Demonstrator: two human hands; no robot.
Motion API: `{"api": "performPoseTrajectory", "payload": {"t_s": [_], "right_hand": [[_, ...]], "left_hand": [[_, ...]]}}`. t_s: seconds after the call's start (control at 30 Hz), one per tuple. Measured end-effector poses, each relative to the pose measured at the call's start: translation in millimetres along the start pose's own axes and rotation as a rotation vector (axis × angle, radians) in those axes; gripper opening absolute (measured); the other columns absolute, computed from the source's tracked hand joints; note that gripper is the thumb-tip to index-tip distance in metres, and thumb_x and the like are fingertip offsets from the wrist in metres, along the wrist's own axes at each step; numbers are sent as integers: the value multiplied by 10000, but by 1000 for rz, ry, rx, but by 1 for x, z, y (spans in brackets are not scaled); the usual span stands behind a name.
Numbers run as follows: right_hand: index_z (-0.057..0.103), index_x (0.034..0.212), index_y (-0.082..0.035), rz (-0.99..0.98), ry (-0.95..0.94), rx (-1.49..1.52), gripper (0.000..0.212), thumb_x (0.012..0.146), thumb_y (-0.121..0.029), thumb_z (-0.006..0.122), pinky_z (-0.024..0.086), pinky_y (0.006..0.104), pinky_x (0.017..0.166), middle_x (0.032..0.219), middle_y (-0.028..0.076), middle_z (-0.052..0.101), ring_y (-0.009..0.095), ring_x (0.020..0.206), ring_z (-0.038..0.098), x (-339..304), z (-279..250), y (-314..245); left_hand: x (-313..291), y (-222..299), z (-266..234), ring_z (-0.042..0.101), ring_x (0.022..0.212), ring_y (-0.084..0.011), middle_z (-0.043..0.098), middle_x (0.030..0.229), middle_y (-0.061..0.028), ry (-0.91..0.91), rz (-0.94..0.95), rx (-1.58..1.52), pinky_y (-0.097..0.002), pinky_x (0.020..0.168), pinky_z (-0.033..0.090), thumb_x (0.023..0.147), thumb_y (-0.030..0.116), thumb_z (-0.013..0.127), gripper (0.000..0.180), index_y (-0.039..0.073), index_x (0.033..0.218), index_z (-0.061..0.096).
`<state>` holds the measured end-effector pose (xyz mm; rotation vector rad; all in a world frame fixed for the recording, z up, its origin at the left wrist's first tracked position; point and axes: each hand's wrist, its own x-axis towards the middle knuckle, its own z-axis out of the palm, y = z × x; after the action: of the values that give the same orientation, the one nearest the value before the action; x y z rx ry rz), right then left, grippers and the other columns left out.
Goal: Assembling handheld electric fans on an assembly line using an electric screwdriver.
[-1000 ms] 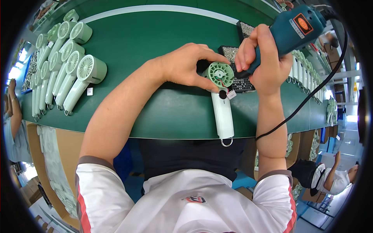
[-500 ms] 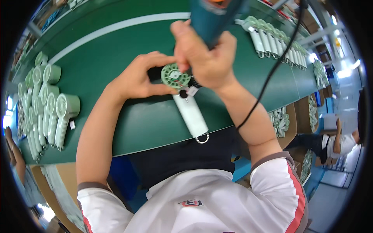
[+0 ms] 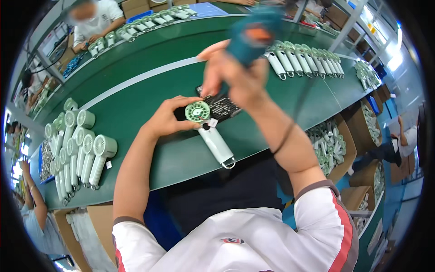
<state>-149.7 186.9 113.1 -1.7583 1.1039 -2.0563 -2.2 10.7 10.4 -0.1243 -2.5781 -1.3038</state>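
Note:
A pale green handheld fan [image 3: 216, 146] lies on the table with its round head open to the inside and its handle pointing toward me. Thumb and fingers of my left hand [image 3: 168, 119] close around the fan's head. My right hand [image 3: 238, 79] grips a teal and orange electric screwdriver [image 3: 253, 41], blurred by motion. Its tip is hidden behind my fingers. Below that hand, just beyond the fan, is a black tray [image 3: 225, 108] with rows of small bright pieces. A small white tag [image 3: 212, 122] sits at the fan's neck.
Several fans [image 3: 103, 147] stand clustered on the left. A row of fan bodies [image 3: 303, 61] lies at the far right. Cardboard boxes of parts [image 3: 328, 145] stand beside the table on the right. The screwdriver's dark cable [image 3: 294, 129] crosses my right forearm. Co-workers [image 3: 97, 22] sit across.
My right hand and the screwdriver have moved away from the fan's head, over the black tray, which now shows more. My left hand keeps its hold. The view has tilted up.

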Motion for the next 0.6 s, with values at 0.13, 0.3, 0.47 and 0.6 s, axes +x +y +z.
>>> {"api": "performPoseTrajectory", "payload": {"t_s": [0.13, 0.3, 0.47, 0.6], "right_hand": [[671, 1137, 40, -253, 10, -490, 239, 1029, -129, 542, 575, 373, 868, 995, 116, 704, 208, 915, 696, -7, -59, -30], [679, 1106, -13, 206, -154, -1087, 283, 873, -95, 819, 570, 324, 858, 1048, 108, 710, 186, 966, 705, -66, -122, -23], [624, 1169, -31, 85, -458, -1314, 471, 748, -57, 834, 564, 396, 947, 1252, 141, 667, 316, 1088, 671, -110, -153, 19], [588, 1249, -36, 106, -615, -1363, 623, 667, -43, 812, 532, 419, 1025, 1428, 125, 575, 354, 1193, 618, -115, -157, 31]], "left_hand": [[-7, 1, 1, 654, 1106, -232, 722, 1179, -104, 13, 8, 28, -375, 1016, 483, 711, 229, 901, 711, 79, 1362, 658], [-5, -1, 3, 691, 1081, -256, 733, 1176, -133, 30, 5, 1, -381, 991, 521, 715, 254, 911, 691, 74, 1336, 668], [-6, 5, 1, 659, 1187, -227, 725, 1246, -124, 6, 8, 41, -389, 1081, 468, 724, 231, 887, 708, 43, 1362, 645], [-4, 3, 3, 650, 1196, -216, 722, 1254, -118, 12, 7, 14, -385, 1087, 461, 727, 228, 874, 709, 39, 1369, 639]]}}
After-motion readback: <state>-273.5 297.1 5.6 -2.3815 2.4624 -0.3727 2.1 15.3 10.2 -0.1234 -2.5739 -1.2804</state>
